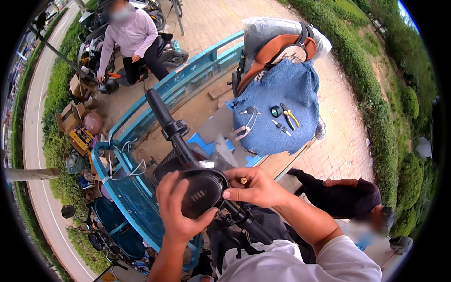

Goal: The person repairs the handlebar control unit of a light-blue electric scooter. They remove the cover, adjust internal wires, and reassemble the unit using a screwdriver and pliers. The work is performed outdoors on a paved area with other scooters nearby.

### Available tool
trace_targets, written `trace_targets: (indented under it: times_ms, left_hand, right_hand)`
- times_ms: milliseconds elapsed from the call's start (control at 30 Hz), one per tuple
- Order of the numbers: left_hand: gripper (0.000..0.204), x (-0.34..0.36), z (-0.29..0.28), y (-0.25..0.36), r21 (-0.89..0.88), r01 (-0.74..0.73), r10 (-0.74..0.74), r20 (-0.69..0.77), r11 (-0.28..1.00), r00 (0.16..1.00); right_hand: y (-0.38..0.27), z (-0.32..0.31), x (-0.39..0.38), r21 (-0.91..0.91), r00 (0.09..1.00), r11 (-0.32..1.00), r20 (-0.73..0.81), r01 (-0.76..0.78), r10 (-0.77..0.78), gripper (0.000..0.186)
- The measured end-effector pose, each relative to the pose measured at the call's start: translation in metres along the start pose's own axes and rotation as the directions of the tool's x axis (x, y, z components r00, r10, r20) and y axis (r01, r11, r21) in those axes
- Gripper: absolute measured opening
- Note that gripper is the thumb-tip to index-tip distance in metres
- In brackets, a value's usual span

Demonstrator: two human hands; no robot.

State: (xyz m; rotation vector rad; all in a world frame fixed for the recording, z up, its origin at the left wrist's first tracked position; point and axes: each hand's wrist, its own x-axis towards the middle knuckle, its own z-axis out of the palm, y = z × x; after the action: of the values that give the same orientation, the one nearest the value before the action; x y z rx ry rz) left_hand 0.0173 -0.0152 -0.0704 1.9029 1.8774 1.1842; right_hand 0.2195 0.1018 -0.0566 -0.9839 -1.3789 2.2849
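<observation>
Head view, left hand [181, 214]: curved around the left side of a round black housing [202, 192], grasping it.
Right hand [258, 188]: thumb at the housing's right rim, small brass-coloured piece [243, 180] by the fingers; whether pinched, cannot tell.
Housing: mid-handlebar, face up.
Handlebar [159, 108]: long axis upper left to lower right.
Blue cloth [268, 89]: beyond, bearing pliers [291, 118].
Seated person [131, 30]: farther, upper left.

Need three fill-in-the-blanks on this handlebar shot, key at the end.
The bare left hand and bare right hand are at the round ____ plastic casing.
The yellow-and-black-handled metal pliers lie on a rumpled ____ fabric cloth.
The small black tape roll lies to the ____ of the pliers.
Missing: black; blue; left.
</observation>
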Motion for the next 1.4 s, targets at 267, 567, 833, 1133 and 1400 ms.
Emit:
trace_targets:
  times_ms: [267, 567, 833, 1133, 1400]
  left_hand:
    - [0.076, 0.004, 0.000, 0.007, -0.003, 0.022, -0.022, -0.002, 1.000, 1.000]
    - [0.073, 0.014, 0.002, 0.013, 0.072, -0.023, 0.026, -0.050, 0.997, 0.998]
    - [0.070, 0.010, 0.000, 0.010, 0.037, -0.026, 0.029, -0.075, 0.999, 0.997]
    - [0.071, 0.012, 0.003, 0.009, 0.069, -0.015, 0.017, -0.023, 0.998, 1.000]
    - [0.074, -0.002, 0.003, 0.004, 0.122, 0.011, -0.018, 0.052, 0.993, 0.998]
  right_hand:
    - [0.006, -0.003, 0.002, 0.084, 1.000, 0.996, 0.030, 0.007, -0.010, 0.039]
    - [0.002, 0.002, 0.000, 0.029, 0.998, 1.000, -0.056, 0.006, -0.004, 0.032]
    - [0.004, 0.014, -0.007, -0.008, 0.985, 1.000, -0.173, 0.025, -0.026, 0.029]
    - [0.012, 0.005, -0.006, 0.010, 0.993, 0.999, -0.108, 0.044, -0.043, 0.038]
    - [0.119, -0.086, -0.007, -0.215, 0.768, 0.976, -0.631, -0.041, -0.106, 0.027]
